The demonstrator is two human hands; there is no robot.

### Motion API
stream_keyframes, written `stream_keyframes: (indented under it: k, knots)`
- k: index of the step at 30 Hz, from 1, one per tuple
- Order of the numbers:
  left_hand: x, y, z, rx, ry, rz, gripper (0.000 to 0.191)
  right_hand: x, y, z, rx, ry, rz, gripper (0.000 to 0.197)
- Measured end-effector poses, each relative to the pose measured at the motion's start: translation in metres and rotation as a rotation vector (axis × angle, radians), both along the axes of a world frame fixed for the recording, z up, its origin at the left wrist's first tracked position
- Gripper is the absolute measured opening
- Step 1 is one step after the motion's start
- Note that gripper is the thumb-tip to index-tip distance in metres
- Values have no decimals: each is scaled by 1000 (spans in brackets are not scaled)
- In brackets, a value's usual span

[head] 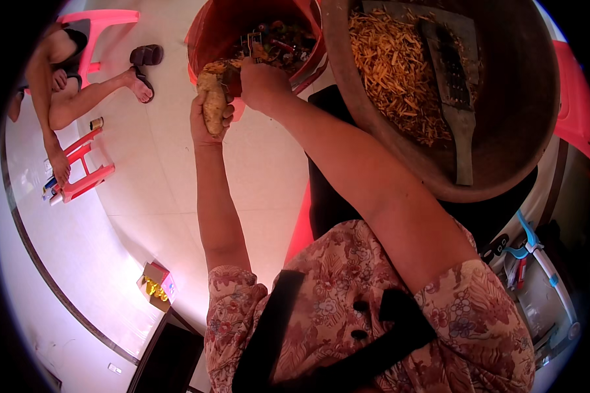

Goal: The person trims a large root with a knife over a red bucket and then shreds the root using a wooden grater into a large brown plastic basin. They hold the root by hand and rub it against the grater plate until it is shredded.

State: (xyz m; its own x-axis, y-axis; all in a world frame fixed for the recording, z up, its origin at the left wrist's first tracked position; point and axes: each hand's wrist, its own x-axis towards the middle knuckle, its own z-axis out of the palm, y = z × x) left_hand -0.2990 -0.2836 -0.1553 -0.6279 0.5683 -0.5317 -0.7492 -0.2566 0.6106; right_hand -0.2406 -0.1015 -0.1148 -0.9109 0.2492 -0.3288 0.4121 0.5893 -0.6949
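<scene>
My left hand (207, 113) is closed around a long, pale tan root vegetable (215, 98), perhaps a sweet potato, whose upper part shows orange flesh. Beside it, my right hand (265, 86) grips a small peeler (254, 42) with a metal frame; its handle is hidden in the fist. Both hands are at the near rim of a red bucket (195, 64) with mixed scraps inside. To the right, a large brown basin (516, 167) holds orange shreds (393, 64) and a flat grater (452, 83) with a long handle.
Another person (78, 105) sits at the upper left on a pink plastic chair (101, 22), one hand near a small pink stool (86, 184). Sandals (146, 55) lie on the floor. An open carton (157, 287) with yellow packets stands lower left. A blue-and-white folding frame (545, 260) is at right.
</scene>
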Motion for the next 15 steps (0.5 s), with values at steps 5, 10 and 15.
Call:
stream_keyframes:
  k: [5, 10, 15]
  knots:
    - [-10, 8, 11, 117, -118, -21, 41, 3, -1, -1, 83, 23, 108, 18]
    - [-9, 12, 9, 146, -140, 0, 41, 1, 0, -10, 87, 62, 80, 12]
    - [-6, 20, 8, 64, -112, 8, 38, -5, -2, -13, 116, 55, 48, 15]
